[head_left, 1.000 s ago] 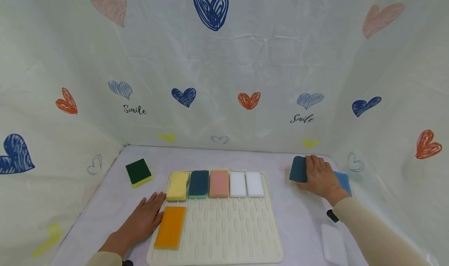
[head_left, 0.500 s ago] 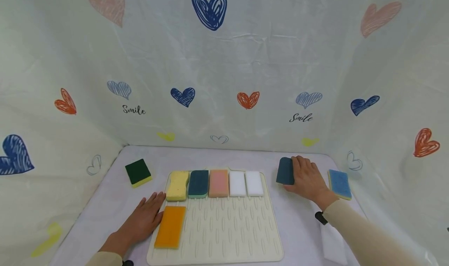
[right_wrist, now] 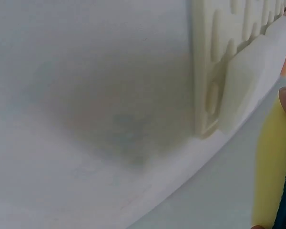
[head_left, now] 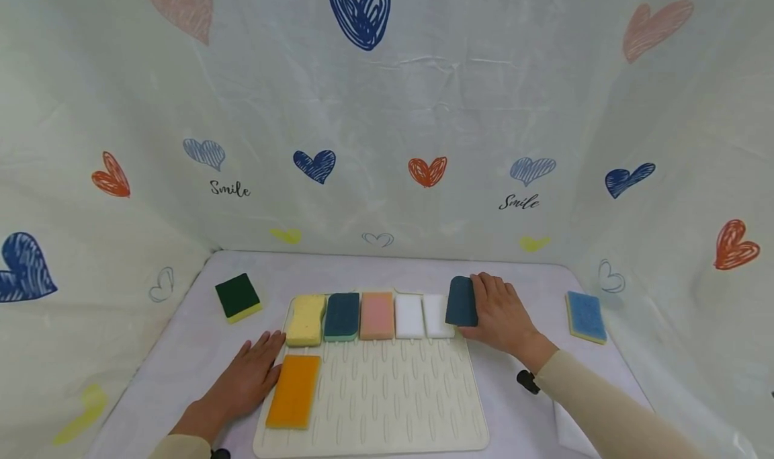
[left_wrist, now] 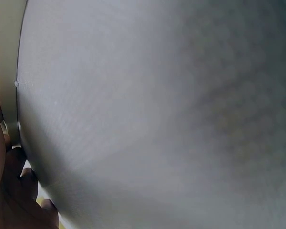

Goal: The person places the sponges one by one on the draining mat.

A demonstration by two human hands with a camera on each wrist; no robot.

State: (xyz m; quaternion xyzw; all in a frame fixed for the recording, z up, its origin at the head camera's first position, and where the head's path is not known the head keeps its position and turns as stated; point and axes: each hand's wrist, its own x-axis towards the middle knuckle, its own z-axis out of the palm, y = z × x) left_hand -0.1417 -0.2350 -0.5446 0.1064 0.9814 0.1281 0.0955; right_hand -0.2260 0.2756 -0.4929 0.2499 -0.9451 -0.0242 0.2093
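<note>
My right hand (head_left: 498,314) pinches a scouring sponge (head_left: 461,302) above the back right corner of the cream ridged mat (head_left: 399,398). The sponge's dark teal side faces up in the head view, and its yellow foam (right_wrist: 271,157) shows in the right wrist view. It partly covers the white sponge (head_left: 437,314) at the end of the back row. Flat on the mat's left edge rests my left hand (head_left: 244,375), its fingers extended, beside an orange sponge (head_left: 293,392). Along the back of the mat lie a yellow sponge (head_left: 306,320), a teal one (head_left: 342,316), a pink one (head_left: 377,316) and another white one (head_left: 410,316).
A dark green and yellow sponge (head_left: 238,296) lies at the table's back left. To the right are a blue sponge (head_left: 586,316) and a white piece (head_left: 568,425), partly hidden by my right sleeve. A heart-printed curtain (head_left: 387,109) surrounds the table.
My right hand has carried the teal and yellow sponge leftward, from beside the blue sponge to the mat's back right corner. The blue sponge has come into full view. My left hand stays still.
</note>
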